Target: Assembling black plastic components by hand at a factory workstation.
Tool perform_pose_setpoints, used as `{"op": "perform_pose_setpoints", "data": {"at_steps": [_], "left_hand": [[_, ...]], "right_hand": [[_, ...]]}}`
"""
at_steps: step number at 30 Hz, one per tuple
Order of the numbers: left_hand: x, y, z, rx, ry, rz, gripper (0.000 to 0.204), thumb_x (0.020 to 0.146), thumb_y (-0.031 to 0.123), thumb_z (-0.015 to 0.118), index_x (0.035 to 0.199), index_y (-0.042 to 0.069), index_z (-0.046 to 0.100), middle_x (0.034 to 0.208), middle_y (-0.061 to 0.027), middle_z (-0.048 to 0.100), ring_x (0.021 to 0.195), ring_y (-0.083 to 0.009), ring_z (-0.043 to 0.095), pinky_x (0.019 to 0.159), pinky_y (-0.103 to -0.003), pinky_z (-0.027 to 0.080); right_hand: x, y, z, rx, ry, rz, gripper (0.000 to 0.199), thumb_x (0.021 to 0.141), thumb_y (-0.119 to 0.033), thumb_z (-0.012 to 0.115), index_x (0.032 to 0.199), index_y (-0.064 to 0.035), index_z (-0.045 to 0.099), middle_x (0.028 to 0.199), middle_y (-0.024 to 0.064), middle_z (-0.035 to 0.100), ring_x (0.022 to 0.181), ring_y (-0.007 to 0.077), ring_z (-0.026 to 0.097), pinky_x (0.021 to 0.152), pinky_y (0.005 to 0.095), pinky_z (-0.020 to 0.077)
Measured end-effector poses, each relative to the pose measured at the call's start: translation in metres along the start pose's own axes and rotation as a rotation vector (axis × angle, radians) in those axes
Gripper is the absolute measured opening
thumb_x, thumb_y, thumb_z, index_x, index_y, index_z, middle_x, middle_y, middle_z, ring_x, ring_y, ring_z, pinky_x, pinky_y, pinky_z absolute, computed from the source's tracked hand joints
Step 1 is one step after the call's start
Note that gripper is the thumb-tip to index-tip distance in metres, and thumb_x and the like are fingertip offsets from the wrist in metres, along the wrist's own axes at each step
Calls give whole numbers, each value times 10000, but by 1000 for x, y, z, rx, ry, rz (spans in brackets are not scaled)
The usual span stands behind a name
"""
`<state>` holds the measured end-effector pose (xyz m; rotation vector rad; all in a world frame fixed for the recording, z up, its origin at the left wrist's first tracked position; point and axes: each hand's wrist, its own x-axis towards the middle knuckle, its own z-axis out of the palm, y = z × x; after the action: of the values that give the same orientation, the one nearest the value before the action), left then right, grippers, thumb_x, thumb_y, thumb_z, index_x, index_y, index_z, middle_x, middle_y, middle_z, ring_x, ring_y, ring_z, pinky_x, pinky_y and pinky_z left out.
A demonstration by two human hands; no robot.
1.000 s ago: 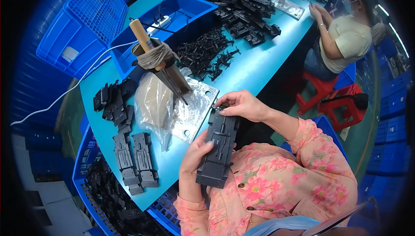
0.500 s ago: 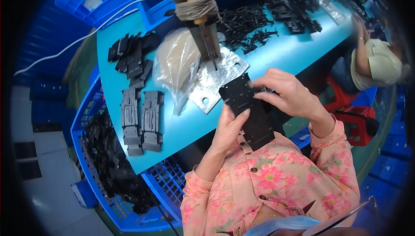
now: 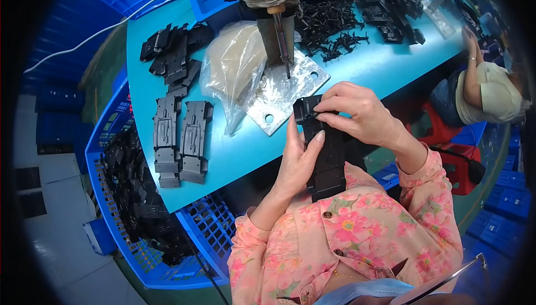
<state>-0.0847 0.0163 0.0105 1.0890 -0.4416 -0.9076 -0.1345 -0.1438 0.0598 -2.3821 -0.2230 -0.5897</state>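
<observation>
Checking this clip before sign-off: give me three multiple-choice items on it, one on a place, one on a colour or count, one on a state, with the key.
1. Where do the two long black parts lie side by side?
A. on the table's left part
B. in the floor crate
C. on the metal plate

2. What colour is the table?
A. red
B. teal blue
C. white

3. How is the long black plastic part held?
A. lying loose on the table
B. in one hand only
C. in both hands

Key: 1 A, they rest on the tabletop left of the clear bag. 2 B, its bare top shows teal. 3 C, the left hand grips its side and the right hand its top end.
</observation>
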Motion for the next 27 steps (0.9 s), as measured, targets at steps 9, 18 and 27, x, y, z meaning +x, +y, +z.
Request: {"op": "perform_pose_setpoints", "data": {"at_steps": [9,18,27], "left_hand": [[-1,7,2,-41,20,-24,558,877,102,470,1300,13,116,1009,-115,512,854,-110,528,686,-225,457],[-1,5,-1,-26,17,-22,536,871,97,478,1282,7,145,1045,-128,494,879,-114,515,680,-221,458],[1,5,-4,73,16,-1,545,866,108,491,1269,-3,142,904,-105,563,768,-88,542,630,-205,449]], "right_hand": [[-1,5,2,-101,34,-103,233,675,-15,644,906,-41,631,736,54,541,672,195,508,594,287,401],[-4,13,4,-117,51,-209,308,636,3,644,939,-51,620,760,43,536,682,190,505,628,299,383],[-6,13,7,-196,88,-229,307,622,-21,673,922,-65,623,784,31,549,700,187,501,647,299,376]]}}
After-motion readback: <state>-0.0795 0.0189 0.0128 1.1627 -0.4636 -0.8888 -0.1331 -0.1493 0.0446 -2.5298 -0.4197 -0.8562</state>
